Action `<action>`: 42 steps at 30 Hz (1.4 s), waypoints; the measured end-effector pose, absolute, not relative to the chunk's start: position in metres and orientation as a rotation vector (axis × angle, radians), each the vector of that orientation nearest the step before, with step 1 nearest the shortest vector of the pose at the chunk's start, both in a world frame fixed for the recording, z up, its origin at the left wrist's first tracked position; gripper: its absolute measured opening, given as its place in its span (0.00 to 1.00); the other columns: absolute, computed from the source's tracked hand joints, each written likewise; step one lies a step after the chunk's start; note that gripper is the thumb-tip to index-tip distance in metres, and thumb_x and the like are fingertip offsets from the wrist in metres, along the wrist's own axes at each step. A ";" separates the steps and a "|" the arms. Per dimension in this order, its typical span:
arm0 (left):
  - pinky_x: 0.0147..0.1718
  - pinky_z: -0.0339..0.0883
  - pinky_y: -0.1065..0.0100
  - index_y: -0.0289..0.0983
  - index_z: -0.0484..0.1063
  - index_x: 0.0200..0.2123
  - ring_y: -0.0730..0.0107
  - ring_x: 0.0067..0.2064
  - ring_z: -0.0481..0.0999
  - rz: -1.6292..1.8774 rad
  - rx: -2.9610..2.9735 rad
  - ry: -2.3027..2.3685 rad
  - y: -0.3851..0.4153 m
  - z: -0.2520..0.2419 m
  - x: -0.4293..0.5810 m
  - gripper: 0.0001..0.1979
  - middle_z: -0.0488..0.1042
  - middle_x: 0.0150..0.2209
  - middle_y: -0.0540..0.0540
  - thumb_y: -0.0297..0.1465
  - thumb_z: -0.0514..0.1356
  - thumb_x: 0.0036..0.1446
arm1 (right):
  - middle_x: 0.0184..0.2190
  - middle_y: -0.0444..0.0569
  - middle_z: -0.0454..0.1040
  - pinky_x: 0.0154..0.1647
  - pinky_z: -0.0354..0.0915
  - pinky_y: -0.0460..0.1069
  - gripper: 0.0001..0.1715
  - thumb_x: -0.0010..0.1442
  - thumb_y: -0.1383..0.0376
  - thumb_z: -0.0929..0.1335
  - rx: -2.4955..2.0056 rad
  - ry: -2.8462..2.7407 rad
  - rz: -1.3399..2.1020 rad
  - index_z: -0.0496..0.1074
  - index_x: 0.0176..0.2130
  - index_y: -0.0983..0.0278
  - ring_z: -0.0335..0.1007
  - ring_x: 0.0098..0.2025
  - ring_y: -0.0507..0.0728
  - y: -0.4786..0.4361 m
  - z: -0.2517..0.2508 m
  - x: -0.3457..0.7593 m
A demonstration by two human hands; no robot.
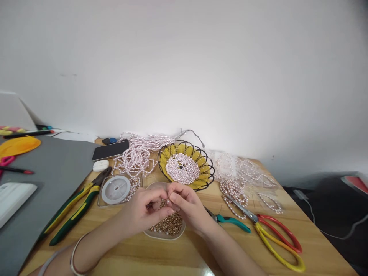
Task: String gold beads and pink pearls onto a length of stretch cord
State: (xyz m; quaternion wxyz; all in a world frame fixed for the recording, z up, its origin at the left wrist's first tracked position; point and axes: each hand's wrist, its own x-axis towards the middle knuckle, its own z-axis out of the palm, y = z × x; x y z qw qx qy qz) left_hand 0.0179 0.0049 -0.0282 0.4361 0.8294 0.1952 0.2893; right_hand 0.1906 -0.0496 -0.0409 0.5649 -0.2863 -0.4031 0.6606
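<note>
My left hand (148, 209) and my right hand (186, 203) meet over a pale bowl (165, 237) of small gold beads (169, 224). The fingers of both are closed, thumbs against fingertips. A small pearl bead (168, 201) shows where the fingertips come together; any thread there is too fine to make out. Part of the bowl is hidden under my hands. Just behind it stands a yellow basket (205, 174) with a black wire rim, holding loose pinkish pearl beads (182, 168).
Left are large green-yellow pliers (79, 205), a spool case (116, 188), an earbud case (100, 166) and a phone (110, 150). Pearl strands (136, 159) lie behind. Right are teal-handled pliers (232, 221), red-yellow scissors (270, 232) and bead strings (234, 191). A wall (184, 76) rises behind the table.
</note>
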 end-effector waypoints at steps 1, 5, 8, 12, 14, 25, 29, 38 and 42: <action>0.20 0.51 0.77 0.36 0.70 0.30 0.80 0.20 0.58 0.684 2.021 0.499 0.005 -0.026 0.018 0.10 0.61 0.19 0.58 0.33 0.62 0.63 | 0.23 0.38 0.59 0.26 0.48 0.45 0.19 0.61 0.55 0.75 -0.672 -0.960 1.567 0.70 0.30 0.64 0.48 0.24 0.49 -0.050 -0.041 0.191; 0.20 0.51 0.77 0.35 0.67 0.26 0.80 0.21 0.59 0.600 1.928 0.535 0.005 -0.020 0.020 0.12 0.62 0.20 0.57 0.32 0.62 0.61 | 0.24 0.39 0.60 0.28 0.49 0.45 0.20 0.61 0.54 0.75 -0.685 -0.983 1.587 0.69 0.29 0.64 0.50 0.26 0.49 -0.050 -0.040 0.191; 0.19 0.48 0.77 0.35 0.70 0.26 0.80 0.20 0.55 0.574 1.966 0.541 0.005 -0.020 0.020 0.12 0.57 0.18 0.59 0.33 0.61 0.62 | 0.23 0.38 0.59 0.27 0.48 0.45 0.20 0.61 0.54 0.75 -0.683 -0.987 1.568 0.69 0.29 0.64 0.49 0.25 0.49 -0.049 -0.041 0.191; 0.19 0.46 0.75 0.34 0.74 0.26 0.81 0.19 0.53 0.697 2.138 0.480 0.006 -0.025 0.019 0.16 0.54 0.18 0.59 0.34 0.60 0.66 | 0.23 0.38 0.59 0.27 0.48 0.45 0.20 0.61 0.53 0.75 -0.693 -1.006 1.590 0.69 0.29 0.64 0.49 0.25 0.49 -0.049 -0.041 0.192; 0.19 0.47 0.75 0.34 0.73 0.26 0.81 0.19 0.55 0.787 2.214 0.441 0.006 -0.028 0.018 0.18 0.56 0.17 0.59 0.35 0.60 0.68 | 0.23 0.38 0.60 0.27 0.49 0.45 0.20 0.62 0.53 0.75 -0.705 -1.018 1.603 0.69 0.30 0.64 0.49 0.24 0.49 -0.049 -0.042 0.193; 0.18 0.51 0.75 0.36 0.73 0.27 0.79 0.18 0.58 0.956 2.322 0.357 0.004 -0.034 0.019 0.24 0.64 0.16 0.56 0.41 0.53 0.73 | 0.24 0.38 0.62 0.27 0.50 0.45 0.19 0.60 0.54 0.76 -0.737 -1.049 1.573 0.70 0.31 0.63 0.52 0.25 0.49 -0.051 -0.038 0.192; 0.19 0.56 0.76 0.36 0.72 0.27 0.79 0.19 0.64 1.072 2.401 0.401 0.003 -0.033 0.019 0.25 0.71 0.18 0.54 0.44 0.51 0.73 | 0.24 0.38 0.62 0.26 0.47 0.45 0.21 0.59 0.52 0.76 -0.715 -1.024 1.626 0.70 0.31 0.64 0.49 0.24 0.48 -0.050 -0.039 0.192; 0.18 0.56 0.74 0.37 0.77 0.31 0.79 0.18 0.65 1.228 2.524 0.388 0.003 -0.046 0.020 0.21 0.73 0.19 0.54 0.43 0.54 0.72 | 0.22 0.37 0.61 0.27 0.48 0.46 0.21 0.59 0.52 0.76 -0.747 -1.118 1.671 0.69 0.32 0.63 0.50 0.24 0.49 -0.048 -0.038 0.201; 0.19 0.58 0.74 0.36 0.78 0.30 0.79 0.19 0.66 1.184 2.579 0.323 0.005 -0.044 0.018 0.21 0.72 0.19 0.53 0.39 0.54 0.72 | 0.23 0.37 0.61 0.27 0.47 0.45 0.20 0.59 0.52 0.77 -0.748 -1.099 1.675 0.69 0.32 0.63 0.50 0.24 0.49 -0.048 -0.040 0.199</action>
